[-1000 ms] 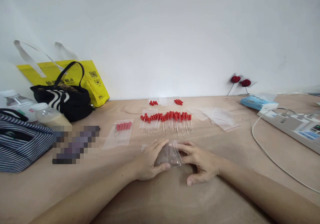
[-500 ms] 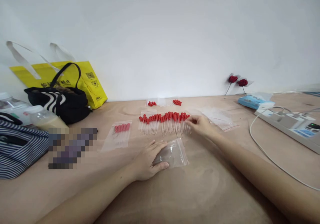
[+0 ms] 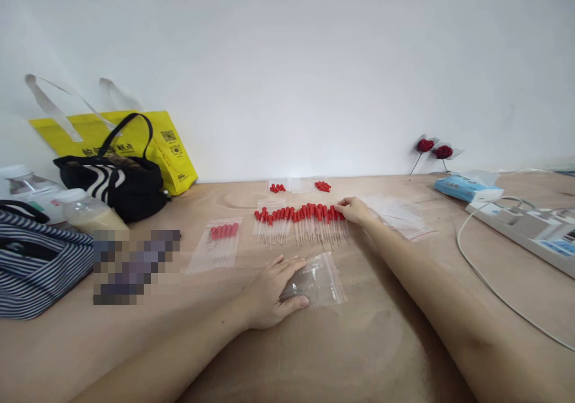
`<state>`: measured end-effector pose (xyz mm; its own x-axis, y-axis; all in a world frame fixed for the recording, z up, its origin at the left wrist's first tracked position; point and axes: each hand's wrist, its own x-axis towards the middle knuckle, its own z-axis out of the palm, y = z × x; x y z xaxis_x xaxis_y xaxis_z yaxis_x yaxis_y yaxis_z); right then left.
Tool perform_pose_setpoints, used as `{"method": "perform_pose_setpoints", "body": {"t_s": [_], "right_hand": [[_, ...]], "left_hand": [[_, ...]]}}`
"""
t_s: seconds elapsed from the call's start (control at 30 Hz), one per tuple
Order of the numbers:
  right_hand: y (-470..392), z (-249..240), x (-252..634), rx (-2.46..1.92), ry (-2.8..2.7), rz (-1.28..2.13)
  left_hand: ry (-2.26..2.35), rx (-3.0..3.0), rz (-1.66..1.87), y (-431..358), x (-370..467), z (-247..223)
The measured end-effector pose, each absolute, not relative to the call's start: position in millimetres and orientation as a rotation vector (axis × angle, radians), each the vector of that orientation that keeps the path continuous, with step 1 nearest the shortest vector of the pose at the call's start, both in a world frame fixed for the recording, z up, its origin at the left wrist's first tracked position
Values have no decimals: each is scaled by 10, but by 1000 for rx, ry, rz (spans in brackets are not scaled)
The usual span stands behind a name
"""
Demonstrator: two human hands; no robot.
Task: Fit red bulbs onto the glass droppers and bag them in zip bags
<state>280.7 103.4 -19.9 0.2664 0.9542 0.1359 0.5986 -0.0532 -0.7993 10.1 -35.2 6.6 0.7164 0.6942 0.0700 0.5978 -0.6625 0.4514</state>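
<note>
A row of glass droppers [image 3: 309,226] with red rubber bulbs lies in front of me, bulbs toward the wall. My right hand [image 3: 354,210] is at the row's right end, thumb and fingertips pinched at the bulb of the last dropper; the fingers partly hide it. Nearer to me, my left hand [image 3: 276,292] lies flat, fingers stretched out over the left side of a clear zip bag [image 3: 318,280]. The bag's zip edge points right. Left of the row is another zip bag [image 3: 220,247] with several droppers inside.
Two small groups of red bulbs [image 3: 322,186] rest on plastic by the wall. Flat clear bags [image 3: 395,214] lie right of the row. A power strip [image 3: 530,223], cable and blue tissue pack [image 3: 467,187] are at right; a yellow bag [image 3: 175,157], black bag [image 3: 112,187] and bottles at left.
My right hand has shifted slightly toward the wall along the end dropper's bulb. My left hand stays on the zip bag. The whole view has moved a little.
</note>
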Motion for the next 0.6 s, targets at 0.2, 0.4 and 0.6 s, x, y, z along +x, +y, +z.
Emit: {"method": "perform_pose_setpoints", "body": {"t_s": [0.2,0.4,0.6], "right_hand": [[873,-116,2919,-1504,-1193,759],[301,-124,2959,-1313,-970,793],[-136,-232,2738,-1147,-758,994]], "left_hand": [[977,2523,313,-331,100,44],[994,2525,329,-336,101,44],[1024,2529,303,-343,103,46]]}}
